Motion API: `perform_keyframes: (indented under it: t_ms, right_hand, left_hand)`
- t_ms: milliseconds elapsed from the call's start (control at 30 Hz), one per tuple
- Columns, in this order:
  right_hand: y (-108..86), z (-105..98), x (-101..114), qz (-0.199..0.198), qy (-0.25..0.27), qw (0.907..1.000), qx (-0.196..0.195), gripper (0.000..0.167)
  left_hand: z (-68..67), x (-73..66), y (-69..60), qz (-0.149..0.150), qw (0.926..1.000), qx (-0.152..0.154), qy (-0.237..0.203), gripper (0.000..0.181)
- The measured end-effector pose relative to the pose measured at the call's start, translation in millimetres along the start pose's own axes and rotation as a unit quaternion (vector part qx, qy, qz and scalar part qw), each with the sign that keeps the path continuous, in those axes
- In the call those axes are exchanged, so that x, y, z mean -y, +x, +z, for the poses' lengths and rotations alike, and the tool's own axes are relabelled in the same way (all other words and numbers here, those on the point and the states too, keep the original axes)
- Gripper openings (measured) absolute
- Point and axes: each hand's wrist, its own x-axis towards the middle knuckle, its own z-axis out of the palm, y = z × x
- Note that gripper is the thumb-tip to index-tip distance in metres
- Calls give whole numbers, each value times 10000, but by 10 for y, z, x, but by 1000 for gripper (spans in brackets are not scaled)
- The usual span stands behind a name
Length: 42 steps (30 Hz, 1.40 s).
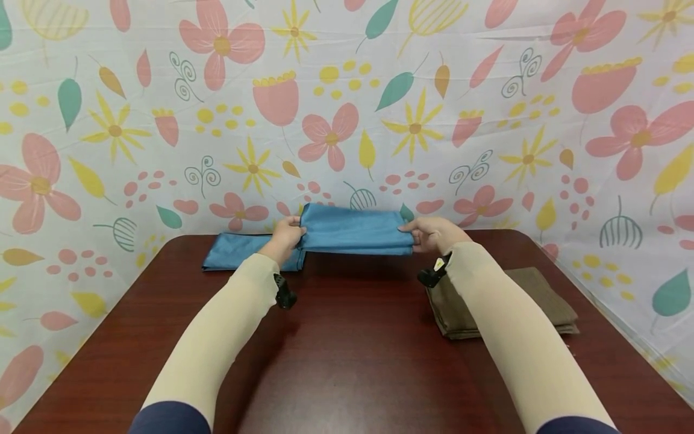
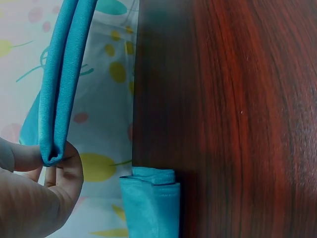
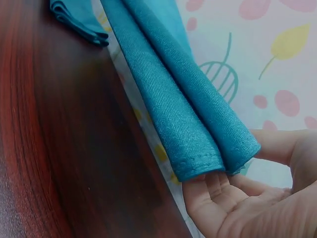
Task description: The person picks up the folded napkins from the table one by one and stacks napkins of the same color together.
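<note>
A folded blue cloth [image 1: 355, 230] is held up off the table near its far edge, stretched level between both hands. My left hand [image 1: 285, 236] pinches its left end, thumb on one side and fingers beneath, as the left wrist view shows at the cloth's folded edge [image 2: 62, 94]. At the right end my right hand [image 1: 431, 234] grips the cloth, and in the right wrist view the fingers lie under its two rolled-looking folds [image 3: 173, 99]. A second folded blue cloth [image 1: 230, 252] lies on the table at the far left, partly hidden behind the left hand and forearm.
On the right of the dark red wooden table [image 1: 347, 349] lies a stack of folded brown cloth [image 1: 534, 295], partly covered by the right forearm. A flower-patterned curtain [image 1: 336, 120] hangs behind the table's far edge and along its sides.
</note>
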Motion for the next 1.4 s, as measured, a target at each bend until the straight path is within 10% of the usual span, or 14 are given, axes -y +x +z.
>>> perform_keyframes:
  t_ms: [300, 1400]
  right_hand:
    - [-26, 41, 7, -41, 0, 10000, -78, 87]
    - [16, 562, 43, -755, 328, 9966, 0, 77]
  left_hand:
    - [-65, -40, 1, 190, 9996, -159, 132, 34]
    - [-572, 17, -29, 59, 9991, -419, 34, 45]
